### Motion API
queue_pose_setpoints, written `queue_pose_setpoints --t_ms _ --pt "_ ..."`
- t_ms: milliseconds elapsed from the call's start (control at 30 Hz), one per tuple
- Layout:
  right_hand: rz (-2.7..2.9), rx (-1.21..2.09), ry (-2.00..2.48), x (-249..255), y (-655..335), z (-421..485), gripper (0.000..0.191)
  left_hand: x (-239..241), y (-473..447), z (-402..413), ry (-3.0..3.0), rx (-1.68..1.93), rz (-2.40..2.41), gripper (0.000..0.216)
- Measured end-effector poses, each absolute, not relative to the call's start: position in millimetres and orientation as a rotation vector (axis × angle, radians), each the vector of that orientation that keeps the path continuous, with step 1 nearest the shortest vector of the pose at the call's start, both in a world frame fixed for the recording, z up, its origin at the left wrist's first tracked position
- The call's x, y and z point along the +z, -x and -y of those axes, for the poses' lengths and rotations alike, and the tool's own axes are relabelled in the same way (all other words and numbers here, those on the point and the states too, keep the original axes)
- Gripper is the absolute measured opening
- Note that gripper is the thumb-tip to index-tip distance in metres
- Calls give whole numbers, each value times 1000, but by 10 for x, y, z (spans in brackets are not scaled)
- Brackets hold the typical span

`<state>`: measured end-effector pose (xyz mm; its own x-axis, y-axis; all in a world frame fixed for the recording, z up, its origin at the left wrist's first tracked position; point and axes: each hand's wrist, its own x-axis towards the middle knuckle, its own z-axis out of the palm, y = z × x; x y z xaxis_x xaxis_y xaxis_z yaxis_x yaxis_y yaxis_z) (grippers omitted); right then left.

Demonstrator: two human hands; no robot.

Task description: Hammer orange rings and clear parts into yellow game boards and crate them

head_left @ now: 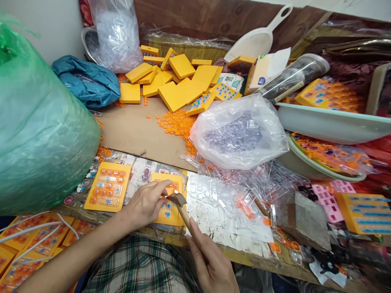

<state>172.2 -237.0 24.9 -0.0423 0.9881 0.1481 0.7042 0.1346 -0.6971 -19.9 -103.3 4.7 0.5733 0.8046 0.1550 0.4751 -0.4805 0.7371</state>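
My left hand [146, 202] rests on a yellow plastic board [175, 217] set with orange buttons, its fingertips pinched on a small piece that I cannot make out. My right hand [210, 262] grips the wooden handle of a small hammer [177, 200], whose head hovers over the same board, just beside my left fingertips. A second, filled yellow board [107, 186] lies to the left on the worn wooden work surface [220, 219].
A big green bag [39, 126] fills the left. Behind lie a heap of yellow boards [175, 83], loose orange buttons [175, 122], a clear bag of plastic parts [238, 134], a white scoop [259, 36] and basins [330, 122] of finished boards.
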Motion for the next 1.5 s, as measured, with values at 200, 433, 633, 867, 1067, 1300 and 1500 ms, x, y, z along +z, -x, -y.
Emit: queue_pose_setpoints --t_ms 200,433,633,867,1067,1300,1500 --pt "1820 571 1610 262 -1749 2364 52 47 214 1027 -2144 664 -1001 48" --pt "1837 577 1633 245 -1794 2314 51 66 201 1039 -2153 631 -1047 46" --pt "1835 544 1599 308 -1800 2327 51 72 212 1029 -2171 682 -1027 44" --pt "1782 650 1654 194 -1793 2354 49 127 254 1047 -2142 647 -1018 45" --pt "1570 663 1484 61 -1696 2419 57 350 199 279 -2239 833 -1193 24" --pt "1100 655 1676 -169 -1673 2452 48 154 -280 -880 -2226 623 -1509 20" --pt "740 823 1650 -196 -1672 2431 58 82 -382 -861 -2181 567 -1460 23"
